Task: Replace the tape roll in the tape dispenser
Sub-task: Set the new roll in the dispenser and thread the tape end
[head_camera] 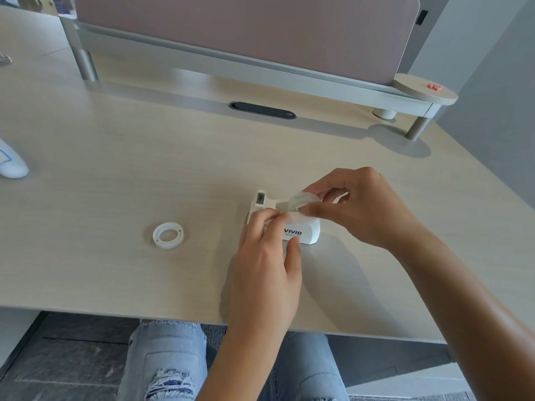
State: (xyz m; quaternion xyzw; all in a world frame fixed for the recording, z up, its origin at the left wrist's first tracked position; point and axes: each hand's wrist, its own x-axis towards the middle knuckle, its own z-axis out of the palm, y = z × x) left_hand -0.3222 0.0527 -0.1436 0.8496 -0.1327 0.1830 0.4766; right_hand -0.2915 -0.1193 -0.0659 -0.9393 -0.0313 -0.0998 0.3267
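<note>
A white tape dispenser [304, 230] marked VIVID stands on the pale wooden desk [115, 175], its cutter end pointing away to the left. My left hand [266, 256] grips its near side, thumb on the label face and fingers over the top edge. My right hand [356, 206] pinches a clear tape roll [301, 201] between thumb and fingers, holding it at the top of the dispenser's well. A second roll, a white ring [168, 235], lies flat on the desk to the left, apart from both hands.
A grey shelf rail [231, 62] with a pink partition runs along the back. A dark cable slot [263, 110] sits in the desk. A round wooden disc [425, 89] is at the back right, a white object [11, 163] at the left edge.
</note>
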